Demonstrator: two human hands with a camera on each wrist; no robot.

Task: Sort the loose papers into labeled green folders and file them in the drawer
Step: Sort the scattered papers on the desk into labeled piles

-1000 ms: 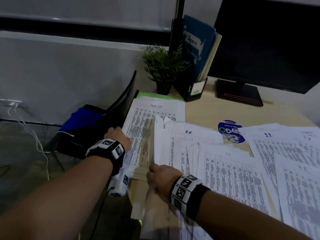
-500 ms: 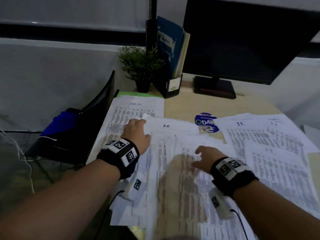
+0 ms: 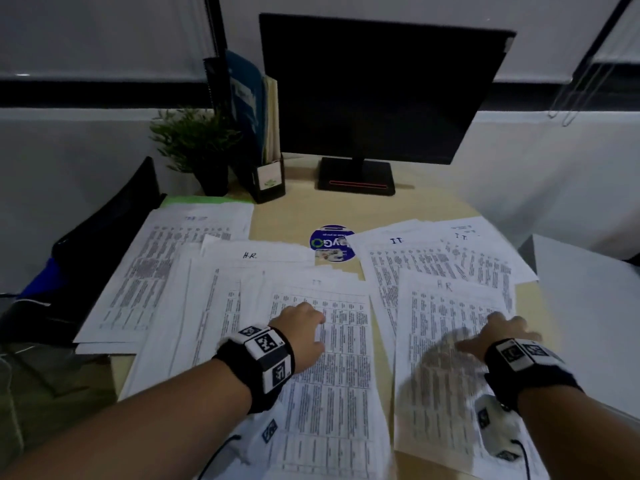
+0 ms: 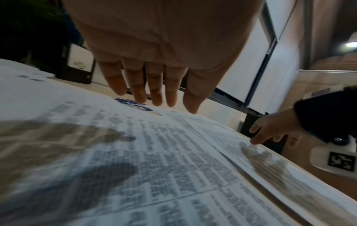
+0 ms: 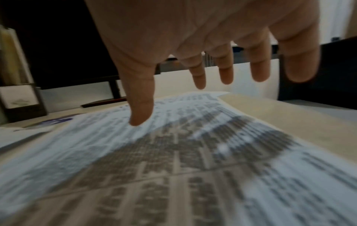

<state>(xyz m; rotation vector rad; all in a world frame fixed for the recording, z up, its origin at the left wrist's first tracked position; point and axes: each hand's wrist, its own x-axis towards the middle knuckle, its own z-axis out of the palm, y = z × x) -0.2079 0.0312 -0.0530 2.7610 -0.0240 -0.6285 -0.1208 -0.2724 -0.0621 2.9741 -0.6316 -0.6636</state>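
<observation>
- Far out to the left of my left fingers, a black chair [image 3: 114, 216] stands against the desk [image 3: 294, 216] edge.
- Beyond those fingers, up and left, a green folder [image 3: 194, 201] peeks from under a printed sheet, with a small potted plant [image 3: 197, 147] and a black file holder [image 3: 266, 178] behind it.
- My left hand [image 3: 301, 337] hangs flat over the middle sheet of the loose papers [image 3: 332, 341], fingers straight and together, gripping nothing; the wrist view shows them above the page, not on it.
- Straight ahead of my fingertips lies a sheet marked "H.R.", then a round blue sticker [image 3: 330, 244], then the dark monitor [image 3: 377, 88].
- My right hand [image 3: 498, 334] is spread loose over another "H.R." sheet [image 3: 446, 341], holding nothing; whether the thumb touches the paper I cannot tell.
- Past my right fingers lie 2 sheets marked "IT" [image 3: 398, 251].
</observation>
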